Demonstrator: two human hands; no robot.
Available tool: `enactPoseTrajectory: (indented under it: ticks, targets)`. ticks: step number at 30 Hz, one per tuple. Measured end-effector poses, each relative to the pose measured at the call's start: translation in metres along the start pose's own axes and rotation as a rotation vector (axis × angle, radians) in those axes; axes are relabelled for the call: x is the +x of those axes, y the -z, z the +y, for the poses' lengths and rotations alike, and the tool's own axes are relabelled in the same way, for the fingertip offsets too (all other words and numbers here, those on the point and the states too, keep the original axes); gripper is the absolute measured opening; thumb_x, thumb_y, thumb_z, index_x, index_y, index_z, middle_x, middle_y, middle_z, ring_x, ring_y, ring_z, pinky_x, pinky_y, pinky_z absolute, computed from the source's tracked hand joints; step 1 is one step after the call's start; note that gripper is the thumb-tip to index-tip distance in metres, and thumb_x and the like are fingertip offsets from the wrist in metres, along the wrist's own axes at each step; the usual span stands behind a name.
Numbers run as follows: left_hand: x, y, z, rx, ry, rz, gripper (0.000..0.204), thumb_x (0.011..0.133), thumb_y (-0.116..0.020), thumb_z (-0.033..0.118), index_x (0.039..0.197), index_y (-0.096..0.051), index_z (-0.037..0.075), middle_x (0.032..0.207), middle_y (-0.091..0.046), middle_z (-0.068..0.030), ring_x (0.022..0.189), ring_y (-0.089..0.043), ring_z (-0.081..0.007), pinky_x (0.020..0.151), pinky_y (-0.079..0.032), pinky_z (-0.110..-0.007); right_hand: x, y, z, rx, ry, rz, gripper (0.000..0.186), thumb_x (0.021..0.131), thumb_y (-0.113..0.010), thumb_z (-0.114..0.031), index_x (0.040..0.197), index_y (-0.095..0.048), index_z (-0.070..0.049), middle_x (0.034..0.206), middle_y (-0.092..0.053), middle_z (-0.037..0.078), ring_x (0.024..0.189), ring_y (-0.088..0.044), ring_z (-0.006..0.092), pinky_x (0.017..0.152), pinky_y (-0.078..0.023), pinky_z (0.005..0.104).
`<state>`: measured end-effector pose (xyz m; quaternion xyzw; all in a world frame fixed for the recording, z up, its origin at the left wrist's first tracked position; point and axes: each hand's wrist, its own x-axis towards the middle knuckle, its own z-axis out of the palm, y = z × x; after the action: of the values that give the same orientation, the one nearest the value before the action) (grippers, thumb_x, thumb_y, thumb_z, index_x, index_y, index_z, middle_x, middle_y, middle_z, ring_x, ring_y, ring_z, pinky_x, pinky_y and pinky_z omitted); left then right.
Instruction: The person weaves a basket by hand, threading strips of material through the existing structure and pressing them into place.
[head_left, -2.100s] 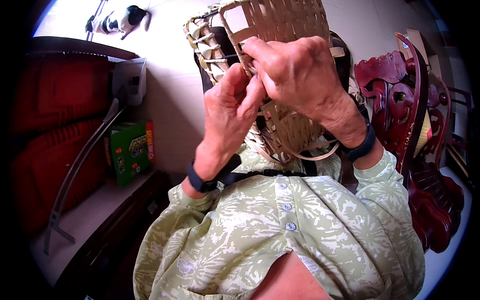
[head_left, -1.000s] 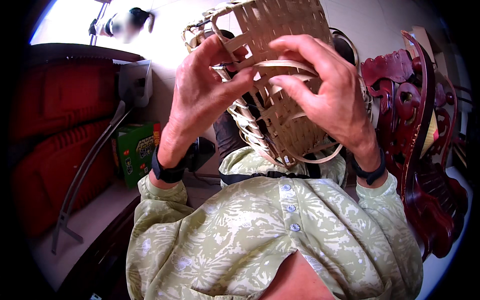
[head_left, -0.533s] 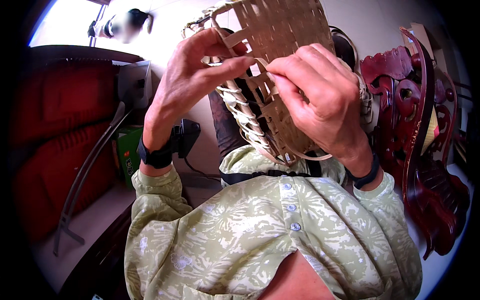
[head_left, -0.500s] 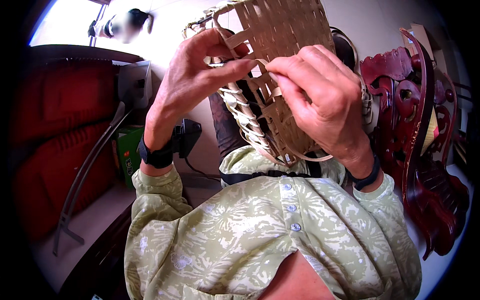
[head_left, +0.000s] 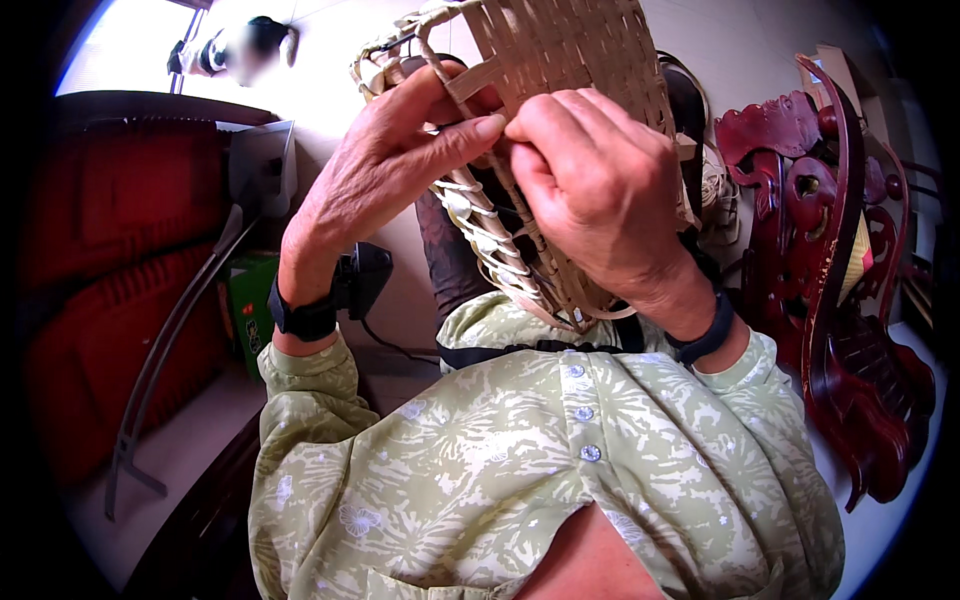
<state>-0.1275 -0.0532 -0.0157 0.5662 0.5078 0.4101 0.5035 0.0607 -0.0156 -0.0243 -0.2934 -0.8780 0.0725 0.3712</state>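
Note:
A tan woven basket (head_left: 570,55) rests tilted over my lap, with an open gap along its left side and pale lacing (head_left: 487,240) wound along the near left edge. My left hand (head_left: 405,150) grips the basket's frame at the gap, its thumb on the near side and its other fingers partly hidden behind. Right beside that thumb, my right hand (head_left: 600,185) is closed in a pinch against the weave. The flat strip seen in its fingers earlier is now hidden by the hand.
To the right stands a carved dark red wooden chair (head_left: 835,270). Red cushioned seating (head_left: 130,200) and a curved metal bar (head_left: 170,360) are at the left, near a green box (head_left: 255,310). A person (head_left: 245,50) is in the far background.
My right hand has moved left, up to my left thumb, and turned so its back covers the strip. My left hand has shifted slightly left but keeps its hold.

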Motion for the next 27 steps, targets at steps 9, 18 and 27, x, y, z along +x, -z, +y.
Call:
enactPoseTrajectory:
  ticks: [9,18,27]
  targets:
    - [-0.005,-0.001,-0.001,-0.031,0.068,0.098,0.033,0.089,-0.07,0.012,0.116,-0.056,-0.002,0.09,-0.066,-0.0047,0.067,-0.056,-0.005,0.055,-0.045,-0.02,0.007,0.012,0.004,0.384,-0.226,-0.156,0.011,0.081,-0.068,-0.004,0.088,-0.059,-0.003,0.08,-0.063,0.01,0.076,-0.065,0.0282,0.066,-0.051,0.0374]
    - [-0.009,0.012,0.003,-0.115,0.067,-0.07,0.035,0.089,-0.061,-0.002,0.122,-0.052,-0.002,0.108,-0.068,-0.0106,0.09,-0.067,-0.0149,0.069,-0.057,-0.028,0.004,0.022,0.008,0.144,-0.04,-0.076,0.014,0.074,-0.072,0.001,0.081,-0.061,-0.004,0.072,-0.057,0.007,0.066,-0.058,0.0272,0.063,-0.046,0.0356]
    - [-0.011,-0.02,-0.015,0.255,-0.137,0.354,0.04,0.083,-0.061,-0.006,0.123,-0.053,0.0,0.109,-0.068,-0.0102,0.08,-0.07,-0.0134,0.056,-0.056,-0.023,0.012,0.011,0.005,0.219,-0.111,-0.16,0.01,0.079,-0.069,-0.002,0.081,-0.059,-0.002,0.076,-0.062,0.009,0.069,-0.063,0.0263,0.06,-0.049,0.0334]
